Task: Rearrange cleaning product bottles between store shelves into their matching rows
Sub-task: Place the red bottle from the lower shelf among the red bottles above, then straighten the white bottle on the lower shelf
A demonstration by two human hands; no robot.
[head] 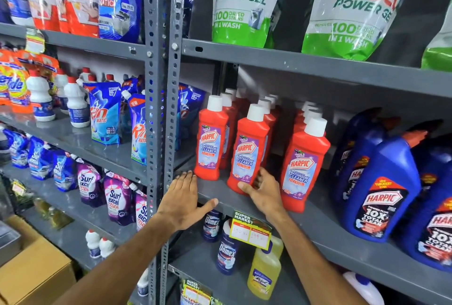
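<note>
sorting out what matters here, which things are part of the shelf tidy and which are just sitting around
In the job: red Harpic bottles, right hand, left hand, shelf.

Just there: Ariel pouches, blue Harpic jugs, Domex bottles, cardboard box.

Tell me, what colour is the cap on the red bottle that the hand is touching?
White, seen in the head view: the red Harpic bathroom cleaner bottle has a white cap.

Store aisle w/ grey metal shelving (293, 60) filling the whole frame, perforated grey uprights (162, 109) running top to bottom just left of center. Cardboard box (31, 273) in the lower left corner. Lighting's bright & even, shelves look kinda glossy.
</note>
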